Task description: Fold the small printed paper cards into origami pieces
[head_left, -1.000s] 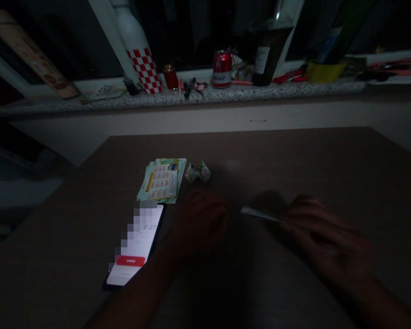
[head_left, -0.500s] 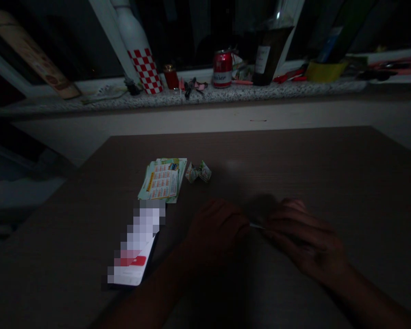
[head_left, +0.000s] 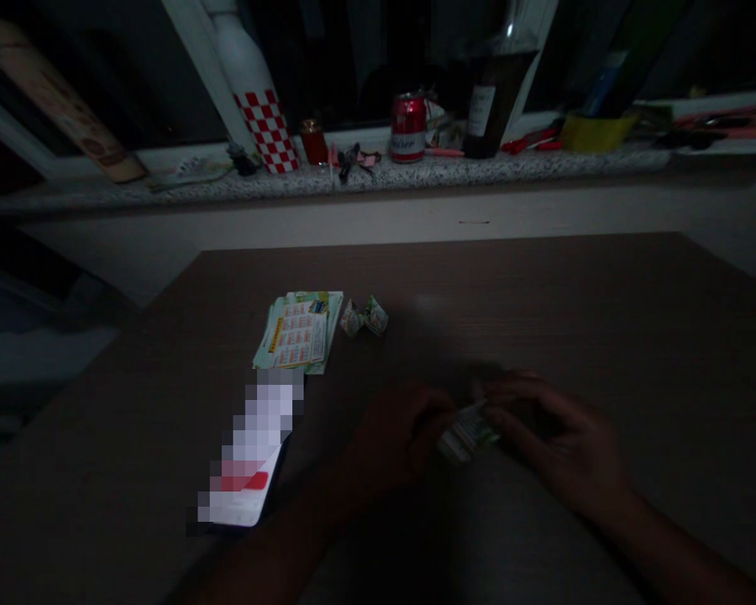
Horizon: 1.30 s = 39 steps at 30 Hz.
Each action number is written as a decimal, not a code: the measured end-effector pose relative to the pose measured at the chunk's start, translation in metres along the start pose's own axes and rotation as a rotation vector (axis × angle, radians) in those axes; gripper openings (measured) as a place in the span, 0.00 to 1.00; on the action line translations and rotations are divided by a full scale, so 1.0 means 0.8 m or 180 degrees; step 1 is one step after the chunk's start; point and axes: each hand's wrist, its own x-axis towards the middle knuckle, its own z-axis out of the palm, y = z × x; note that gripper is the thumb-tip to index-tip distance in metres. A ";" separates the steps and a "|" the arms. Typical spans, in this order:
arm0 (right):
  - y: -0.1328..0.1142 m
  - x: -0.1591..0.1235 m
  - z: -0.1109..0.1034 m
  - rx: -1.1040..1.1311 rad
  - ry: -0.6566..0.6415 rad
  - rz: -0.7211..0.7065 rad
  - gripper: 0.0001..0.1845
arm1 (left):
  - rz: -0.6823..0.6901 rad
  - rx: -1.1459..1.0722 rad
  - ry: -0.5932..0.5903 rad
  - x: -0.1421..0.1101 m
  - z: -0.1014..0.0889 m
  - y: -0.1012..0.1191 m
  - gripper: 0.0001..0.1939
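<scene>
Between my two hands is a small printed paper (head_left: pixel 466 433), pale with green patches, its face tipped toward me. My left hand (head_left: pixel 409 428) grips its left edge, though deep shadow hides some fingers. At the right edge, my right hand (head_left: pixel 554 428) pinches it between thumb and fingers. Beyond my left hand lies a folded paper piece (head_left: pixel 364 318) shaped like a bow, with a similar print. A stack of printed paper slips (head_left: pixel 299 332) with number grids lies to its left.
A lit phone (head_left: pixel 249 454) lies on the dark table (head_left: pixel 542 294) beside my left forearm. Along the granite sill (head_left: pixel 328 181) behind stand a checkered bottle (head_left: pixel 268 126), a small red jar (head_left: pixel 313 143), a red can (head_left: pixel 408 126), a dark bottle (head_left: pixel 488 109) and a yellow container (head_left: pixel 598 132).
My left hand has moved right to the paper, and both hands now hold it. The paper has turned from edge-on to show its printed face.
</scene>
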 end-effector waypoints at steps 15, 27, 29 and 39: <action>-0.002 -0.001 0.018 0.0778 0.0243 0.1005 0.19 | -0.1082 -0.1967 0.0934 0.003 0.028 -0.009 0.09; 0.001 -0.010 0.013 -0.0229 0.0359 0.0145 0.23 | -0.1227 -0.2405 0.0830 0.002 0.026 -0.011 0.09; 0.003 -0.009 0.011 -0.0186 0.0376 0.0157 0.22 | -0.1206 -0.2208 0.0834 0.002 0.022 -0.010 0.09; 0.002 -0.006 0.017 0.0397 0.0635 0.0606 0.22 | -0.1458 -0.2526 0.0617 0.004 0.026 -0.007 0.07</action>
